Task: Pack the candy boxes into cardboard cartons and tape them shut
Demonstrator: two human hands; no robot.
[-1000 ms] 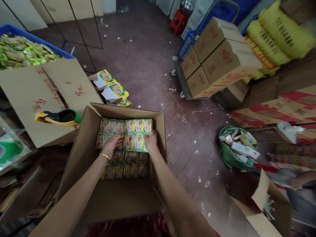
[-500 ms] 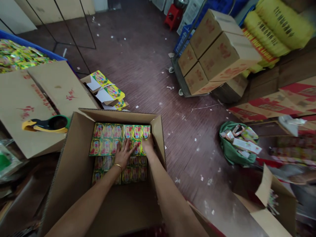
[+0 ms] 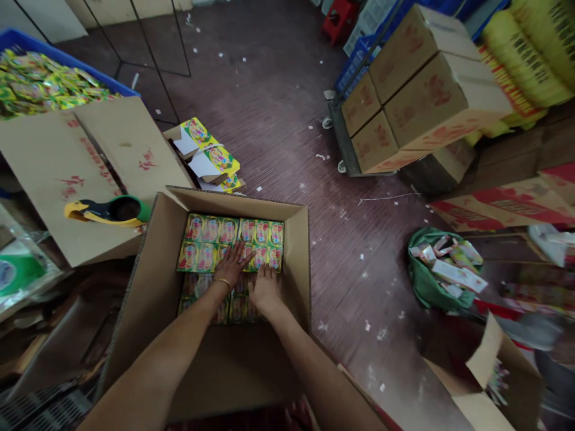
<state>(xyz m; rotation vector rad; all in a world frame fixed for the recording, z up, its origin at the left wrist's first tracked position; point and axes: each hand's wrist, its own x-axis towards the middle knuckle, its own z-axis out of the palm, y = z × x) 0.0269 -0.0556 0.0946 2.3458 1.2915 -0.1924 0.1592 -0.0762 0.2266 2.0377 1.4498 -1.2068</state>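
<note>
An open cardboard carton (image 3: 130, 317) stands before me with printed yellow-green packs (image 3: 211, 230) in it. The packs lie in rows, with an upper layer at the far end and a lower layer nearer me. My left hand (image 3: 231, 266), a gold bangle at its wrist, lies flat with fingers spread on the upper packs near their middle. My right hand (image 3: 265, 290) is at the near edge of the right-hand upper packs, its fingertips touching them. Its fingers are stretched forward, and nothing shows in its grasp.
A tape dispenser (image 3: 110, 209) rests on a closed carton (image 3: 45, 155) at left, near a blue crate (image 3: 130, 90) of wrapped packs. Folded printed boxes (image 3: 220, 157) lie beyond my carton. Stacked cartons (image 3: 424, 99) sit on a trolley; a green sack (image 3: 417, 281) stands at right.
My right hand has come off the right side of the upper packs and moved nearer to me, onto their front edge. The left hand stays on top. The whole view has shifted slightly.
</note>
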